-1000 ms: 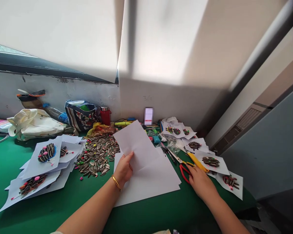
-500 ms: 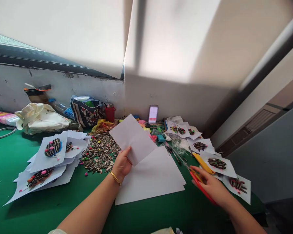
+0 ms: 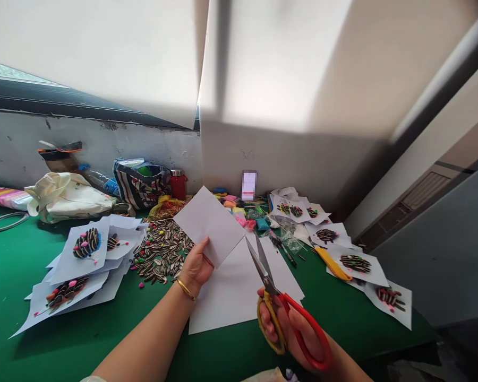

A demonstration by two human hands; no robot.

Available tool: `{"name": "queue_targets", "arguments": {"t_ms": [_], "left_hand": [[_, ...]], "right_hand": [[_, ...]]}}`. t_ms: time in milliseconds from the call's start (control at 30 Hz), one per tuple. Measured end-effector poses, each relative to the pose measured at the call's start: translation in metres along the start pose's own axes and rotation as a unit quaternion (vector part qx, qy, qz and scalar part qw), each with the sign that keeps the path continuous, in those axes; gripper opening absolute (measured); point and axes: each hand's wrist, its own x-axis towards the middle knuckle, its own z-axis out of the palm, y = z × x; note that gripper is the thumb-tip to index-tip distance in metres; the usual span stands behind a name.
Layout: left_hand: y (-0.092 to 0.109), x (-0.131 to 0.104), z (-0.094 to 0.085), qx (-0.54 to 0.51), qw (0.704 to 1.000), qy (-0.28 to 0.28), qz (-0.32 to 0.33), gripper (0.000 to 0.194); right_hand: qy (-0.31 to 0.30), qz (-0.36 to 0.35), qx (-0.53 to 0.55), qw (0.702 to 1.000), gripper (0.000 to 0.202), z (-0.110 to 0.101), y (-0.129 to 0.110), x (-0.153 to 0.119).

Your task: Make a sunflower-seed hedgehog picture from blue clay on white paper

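My left hand grips a square sheet of white paper by its near corner, thumb on top, holding it tilted above the table. In my right hand is a pair of scissors with one red and one yellow handle loop. The blades are parted and point up and away, close to the paper's right corner. Beneath both hands lie larger white sheets on the green table.
Left of the sheets spreads a heap of striped sunflower seeds. Paper cards with seed figures lie in a left stack and along the right. A yellow utility knife, pens, a phone and a red bottle sit beyond.
My right hand has brought the scissors leftward from beside the yellow knife to near the paper, and their blades have opened. The left hand with the paper has barely shifted.
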Motion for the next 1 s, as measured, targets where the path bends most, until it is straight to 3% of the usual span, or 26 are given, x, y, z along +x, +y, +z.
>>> {"name": "queue_targets", "arguments": {"t_ms": [167, 533, 1000], "left_hand": [[-0.0001, -0.0015, 0.0011, -0.006, 1.0, -0.001, 0.001, 0.027], [-0.0001, -0.0024, 0.0021, 0.003, 1.0, -0.021, -0.003, 0.03], [0.0007, -0.0035, 0.0046, 0.0, 1.0, -0.007, 0.0, 0.031]], "right_hand": [[0.001, 0.025, 0.027, 0.999, 0.058, 0.0003, 0.0029, -0.0015], [-0.001, 0.018, 0.037, 0.999, 0.063, 0.0042, -0.0029, 0.0027], [-0.007, 0.01, 0.022, 1.0, 0.064, 0.0043, 0.0021, 0.0001]]}}
